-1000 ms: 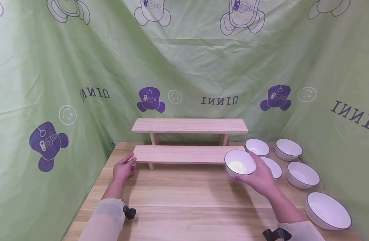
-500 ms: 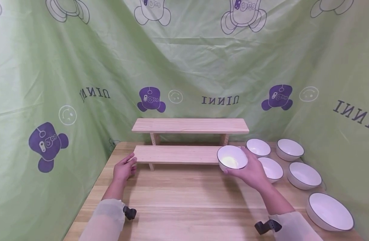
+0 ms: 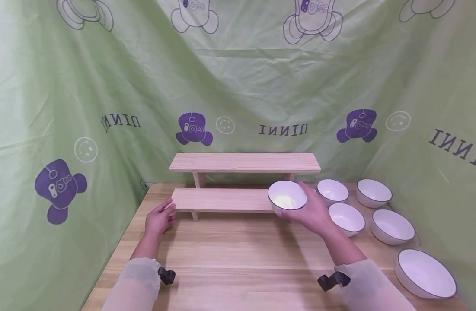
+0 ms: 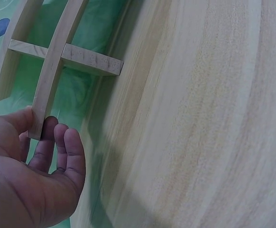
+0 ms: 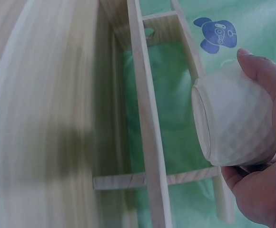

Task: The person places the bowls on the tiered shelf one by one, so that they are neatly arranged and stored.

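Observation:
My right hand (image 3: 313,212) grips a white bowl (image 3: 286,195) with a dark rim, held over the right part of the lower board (image 3: 218,200) of a two-tier wooden shelf. The right wrist view shows the faceted outer wall of this bowl (image 5: 238,118), with the thumb on one side and fingers on the other. My left hand (image 3: 159,219) pinches the left end of the lower board. In the left wrist view, the thumb and fingers (image 4: 45,147) lie on opposite faces of that board end (image 4: 40,111).
Several more white bowls with dark rims stand along the right side of the wooden table (image 3: 230,259), the largest bowl (image 3: 426,273) nearest me. The upper board (image 3: 245,162) rises behind the lower one. A green printed cloth (image 3: 238,86) encloses the back and sides.
My right hand has carried the bowl leftward and away from me, from beside the shelf's right end to over the lower board. The left hand keeps its place on the board's end.

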Demonstrator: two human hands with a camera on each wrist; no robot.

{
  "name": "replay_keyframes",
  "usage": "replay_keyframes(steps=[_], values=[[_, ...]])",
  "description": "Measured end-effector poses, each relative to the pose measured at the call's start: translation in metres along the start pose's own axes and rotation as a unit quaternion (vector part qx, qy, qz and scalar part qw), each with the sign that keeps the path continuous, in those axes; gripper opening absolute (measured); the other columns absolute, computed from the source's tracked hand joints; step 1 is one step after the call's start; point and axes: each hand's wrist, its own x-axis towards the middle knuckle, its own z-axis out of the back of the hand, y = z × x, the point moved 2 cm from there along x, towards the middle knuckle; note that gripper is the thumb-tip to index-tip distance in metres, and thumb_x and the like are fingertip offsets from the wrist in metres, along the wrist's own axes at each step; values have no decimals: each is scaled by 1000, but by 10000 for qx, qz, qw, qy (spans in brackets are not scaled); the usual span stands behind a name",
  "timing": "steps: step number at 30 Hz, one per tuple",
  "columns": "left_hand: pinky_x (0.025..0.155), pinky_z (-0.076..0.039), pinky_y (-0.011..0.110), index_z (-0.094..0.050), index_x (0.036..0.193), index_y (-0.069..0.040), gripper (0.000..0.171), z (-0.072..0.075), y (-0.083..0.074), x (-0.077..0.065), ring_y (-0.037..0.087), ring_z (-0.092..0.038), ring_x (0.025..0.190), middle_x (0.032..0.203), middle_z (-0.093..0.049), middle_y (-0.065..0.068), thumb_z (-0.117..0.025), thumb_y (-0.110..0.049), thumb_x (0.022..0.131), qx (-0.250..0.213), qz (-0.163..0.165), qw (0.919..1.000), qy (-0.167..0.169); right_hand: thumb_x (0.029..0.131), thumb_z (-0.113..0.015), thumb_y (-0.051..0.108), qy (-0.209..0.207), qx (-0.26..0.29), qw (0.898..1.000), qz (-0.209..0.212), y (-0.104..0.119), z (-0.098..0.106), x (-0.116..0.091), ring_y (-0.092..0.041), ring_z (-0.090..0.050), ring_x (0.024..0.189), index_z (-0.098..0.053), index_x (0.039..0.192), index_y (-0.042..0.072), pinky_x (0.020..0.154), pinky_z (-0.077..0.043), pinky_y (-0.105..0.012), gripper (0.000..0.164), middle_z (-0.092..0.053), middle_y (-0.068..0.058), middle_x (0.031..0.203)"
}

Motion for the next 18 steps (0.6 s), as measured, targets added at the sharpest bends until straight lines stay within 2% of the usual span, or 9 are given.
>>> replay_keyframes(steps=[7,11,15,18], values=[[85,-63,38,-60,147,-19,55,1,2,0,24,-72,92,130,-65,8,-77,-32,96,-59,194,9998,24,63,-99,50,17,111,9998,141,13,-9,11,-45,-45,138,-35,160,6,113,-41,-61,125,-45,-24,155],[84,-63,36,-60,147,-20,54,2,-1,-1,22,-72,89,128,-65,7,-77,-32,97,-79,147,9998,58,62,-100,45,14,212,9997,147,20,-16,16,-44,-43,142,-35,160,5,117,-38,-58,125,-40,-23,159],[83,-63,35,-60,147,-20,55,3,-1,1,20,-72,87,129,-65,7,-77,-31,97,-66,109,9999,112,60,-100,47,39,226,9996,172,29,-22,22,-45,-38,145,-36,160,6,118,-35,-60,126,-37,-23,162],[83,-63,35,-60,148,-20,56,3,1,2,21,-72,89,128,-65,6,-78,-32,96,-46,105,9998,141,60,-100,49,70,265,9994,219,35,-25,26,-43,-41,143,-38,159,9,116,-37,-61,124,-41,-22,159]])
